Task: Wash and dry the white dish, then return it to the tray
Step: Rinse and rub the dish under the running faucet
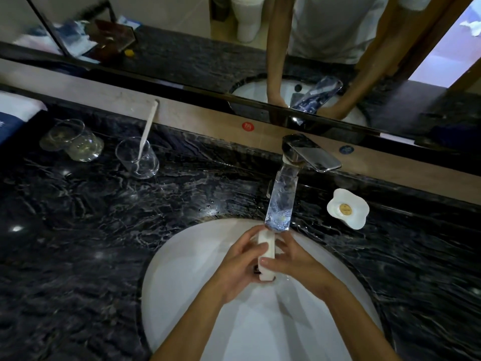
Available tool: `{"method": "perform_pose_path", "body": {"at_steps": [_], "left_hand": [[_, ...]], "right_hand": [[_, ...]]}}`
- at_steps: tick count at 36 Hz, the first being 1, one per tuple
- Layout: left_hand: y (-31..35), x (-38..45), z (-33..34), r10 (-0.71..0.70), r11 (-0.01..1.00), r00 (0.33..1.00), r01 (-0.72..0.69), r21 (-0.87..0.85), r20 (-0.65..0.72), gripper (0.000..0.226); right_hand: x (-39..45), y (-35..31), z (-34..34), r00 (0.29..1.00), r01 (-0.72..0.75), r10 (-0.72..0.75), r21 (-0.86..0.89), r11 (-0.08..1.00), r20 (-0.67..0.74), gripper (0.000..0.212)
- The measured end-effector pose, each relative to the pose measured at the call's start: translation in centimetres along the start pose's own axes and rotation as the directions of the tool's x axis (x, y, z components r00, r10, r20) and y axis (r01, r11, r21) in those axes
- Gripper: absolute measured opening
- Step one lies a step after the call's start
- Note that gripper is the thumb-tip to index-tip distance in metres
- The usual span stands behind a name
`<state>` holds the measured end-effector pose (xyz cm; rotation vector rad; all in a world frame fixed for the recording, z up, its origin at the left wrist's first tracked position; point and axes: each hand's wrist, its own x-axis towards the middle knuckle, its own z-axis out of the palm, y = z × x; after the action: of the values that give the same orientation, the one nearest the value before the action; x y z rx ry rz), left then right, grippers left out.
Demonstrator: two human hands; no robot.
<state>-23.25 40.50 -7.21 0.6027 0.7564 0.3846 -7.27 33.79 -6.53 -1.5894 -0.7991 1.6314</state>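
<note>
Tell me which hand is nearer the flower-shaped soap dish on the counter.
Right. The right hand is over the basin on the soap dish's side; the left hand is farther, beyond the white dish both hold.

The dark marble counter (78,230) carries two glasses (137,157), a faucet (307,152) and a flower-shaped dish (348,208).

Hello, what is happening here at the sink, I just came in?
A person is washing a white dish over the white sink. Both hands hold it on edge under the faucet: the left hand from the left side, the right hand from the right. Whether water is running is hard to tell. On the dark counter sit two glasses, one with a toothbrush, and a flower-shaped dish to the right of the faucet.
</note>
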Motion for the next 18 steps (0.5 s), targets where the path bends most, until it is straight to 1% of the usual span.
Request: {"method": "perform_pose_path", "body": {"at_steps": [2,4,6,8,11,15,18], "left_hand": [[0.0,-0.1,0.0,0.038,0.999,0.999,-0.038,0.004,-0.005,0.037],[0.0,0.0,-0.1,0.055,0.998,0.998,-0.055,0.025,-0.002,0.039],[0.1,0.0,-0.1,0.035,0.999,0.999,-0.034,0.019,-0.009,0.039],[0.2,0.0,0.0,0.005,1.0,1.0,-0.005,0.001,-0.013,0.037],[0.3,0.0,0.1,-0.001,1.0,1.0,0.001,-0.013,-0.022,0.034],[0.5,0.1,0.3,-0.042,0.999,0.999,0.042,0.003,-0.024,0.031],[0.7,0.2,0.3,-0.059,0.998,0.998,0.06,0.005,-0.026,0.032]], "right_hand": [[0.2,-0.3,0.0,0.997,-0.065,0.065,0.011,0.998,0.029,0.079],[0.2,-0.5,0.0,0.997,-0.078,0.077,0.029,0.997,0.016,0.078],[0.2,-0.6,0.0,0.999,-0.041,0.042,0.034,0.999,-0.013,0.077],[0.0,-0.7,0.1,1.0,-0.008,0.008,0.006,1.0,-0.03,0.08],[-0.1,-0.3,0.1,0.998,0.026,-0.028,-0.041,0.999,-0.051,0.083],[0.0,0.5,0.4,0.997,0.049,-0.055,-0.116,0.992,-0.057,0.099],[0.1,1.0,0.5,0.994,0.084,-0.093,-0.166,0.983,-0.051,0.102]]}}
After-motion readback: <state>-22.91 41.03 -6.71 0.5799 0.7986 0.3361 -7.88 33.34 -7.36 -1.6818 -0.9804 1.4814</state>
